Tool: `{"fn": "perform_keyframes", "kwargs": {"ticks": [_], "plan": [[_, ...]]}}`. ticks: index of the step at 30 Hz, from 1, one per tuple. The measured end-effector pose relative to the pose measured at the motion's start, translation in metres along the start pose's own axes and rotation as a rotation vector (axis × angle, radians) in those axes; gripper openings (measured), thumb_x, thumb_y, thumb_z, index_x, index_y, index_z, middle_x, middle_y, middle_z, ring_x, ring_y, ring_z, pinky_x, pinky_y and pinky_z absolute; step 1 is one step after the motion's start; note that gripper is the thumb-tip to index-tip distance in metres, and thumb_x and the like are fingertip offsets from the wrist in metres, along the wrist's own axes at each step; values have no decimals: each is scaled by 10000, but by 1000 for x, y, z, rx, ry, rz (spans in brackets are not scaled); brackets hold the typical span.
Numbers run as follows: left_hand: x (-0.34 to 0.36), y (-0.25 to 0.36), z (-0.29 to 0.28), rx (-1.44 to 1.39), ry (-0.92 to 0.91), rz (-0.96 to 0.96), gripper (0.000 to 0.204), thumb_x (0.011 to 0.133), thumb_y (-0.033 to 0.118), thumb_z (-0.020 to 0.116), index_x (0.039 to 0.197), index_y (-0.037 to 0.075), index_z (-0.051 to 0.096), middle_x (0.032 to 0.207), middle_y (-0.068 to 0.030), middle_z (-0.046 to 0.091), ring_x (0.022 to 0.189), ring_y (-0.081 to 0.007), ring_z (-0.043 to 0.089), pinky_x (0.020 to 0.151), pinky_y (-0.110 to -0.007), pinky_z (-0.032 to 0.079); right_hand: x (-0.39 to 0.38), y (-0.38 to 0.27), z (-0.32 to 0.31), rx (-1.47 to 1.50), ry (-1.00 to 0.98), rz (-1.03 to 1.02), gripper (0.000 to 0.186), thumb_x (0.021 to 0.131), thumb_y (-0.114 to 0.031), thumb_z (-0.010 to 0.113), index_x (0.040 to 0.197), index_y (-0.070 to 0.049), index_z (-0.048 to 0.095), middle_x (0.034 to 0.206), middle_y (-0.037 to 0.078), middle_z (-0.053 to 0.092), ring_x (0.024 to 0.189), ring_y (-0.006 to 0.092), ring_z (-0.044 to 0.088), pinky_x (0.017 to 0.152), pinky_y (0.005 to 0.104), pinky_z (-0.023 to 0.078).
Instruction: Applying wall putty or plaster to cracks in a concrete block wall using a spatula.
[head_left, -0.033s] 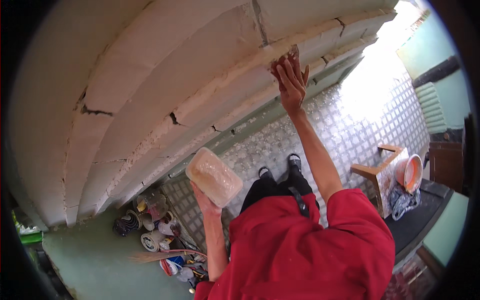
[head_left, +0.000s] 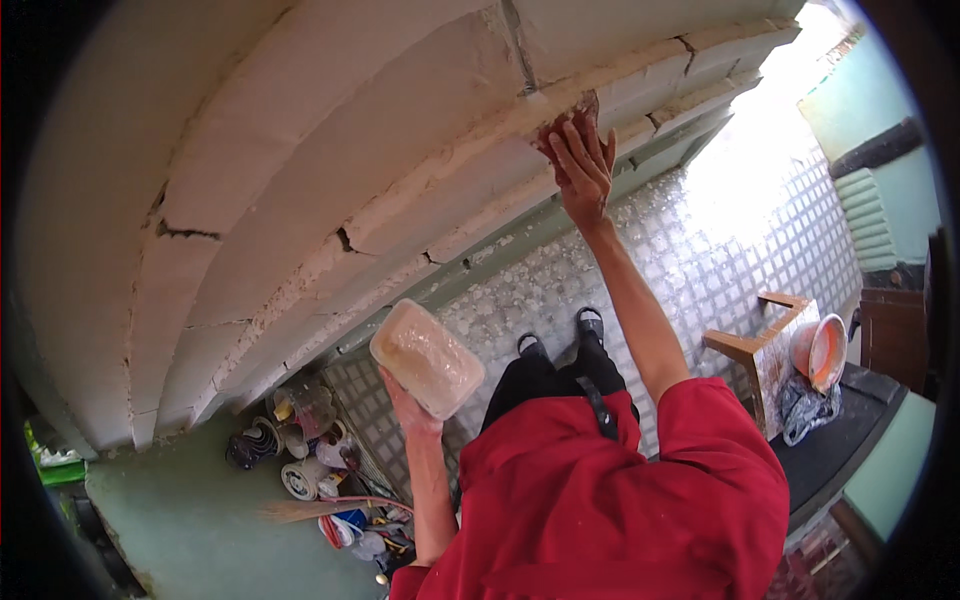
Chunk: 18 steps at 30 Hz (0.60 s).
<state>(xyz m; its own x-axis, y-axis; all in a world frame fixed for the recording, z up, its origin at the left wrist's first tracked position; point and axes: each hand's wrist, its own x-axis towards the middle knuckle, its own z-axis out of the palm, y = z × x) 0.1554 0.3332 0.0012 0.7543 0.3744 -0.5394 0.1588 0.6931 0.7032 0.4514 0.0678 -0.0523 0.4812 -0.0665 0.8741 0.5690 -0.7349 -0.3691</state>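
My left hand (head_left: 410, 405) grips a translucent rectangular plastic tub (head_left: 455, 375) from its near left side. Pale, wet-looking paste (head_left: 425, 340) shows inside the tub. Out at arm's length, my right hand (head_left: 583, 170) presses a flat, reddish-brown scraper (head_left: 586, 108) against a ledge of the pale block wall (head_left: 430, 90). Its fingers lie stretched over the scraper, and whitish smears mark its surface. A rough, cream-coloured band of filler (head_left: 470, 140) runs along the ledge beside the scraper. Several dark gaps, such as one crack (head_left: 345, 240), break the block joints.
A wooden stool (head_left: 755, 350) lies tipped at the right, near an orange-stained bucket (head_left: 826, 350) and a grey plastic bag (head_left: 808, 408) by a black bench (head_left: 835, 425). Containers, a broom (head_left: 300, 511) and other clutter crowd the lower left. Patterned tiles (head_left: 660, 240) cover the floor.
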Motion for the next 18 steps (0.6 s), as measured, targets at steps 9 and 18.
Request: {"fn": "perform_keyframes", "kwargs": {"ticks": [9,18], "plan": [[-28,-20,34,-92,156,16,639,980,577,383,1480,181,340,1470,-62,427,1302,-315,463,1067,-523,416,-70,46,1,62,-222,-14,411,738,-63,758,1142,-123,713,1284,70,634,1293,325,514,1113,523,306],[-33,-33,56,-44,142,51,626,990,561,375,1488,184,329,1478,-60,418,1310,-317,455,1079,-520,403,-25,39,10,140,-97,36,442,768,-69,673,1196,-178,696,1335,30,602,1334,299,474,1126,509,272]]}}
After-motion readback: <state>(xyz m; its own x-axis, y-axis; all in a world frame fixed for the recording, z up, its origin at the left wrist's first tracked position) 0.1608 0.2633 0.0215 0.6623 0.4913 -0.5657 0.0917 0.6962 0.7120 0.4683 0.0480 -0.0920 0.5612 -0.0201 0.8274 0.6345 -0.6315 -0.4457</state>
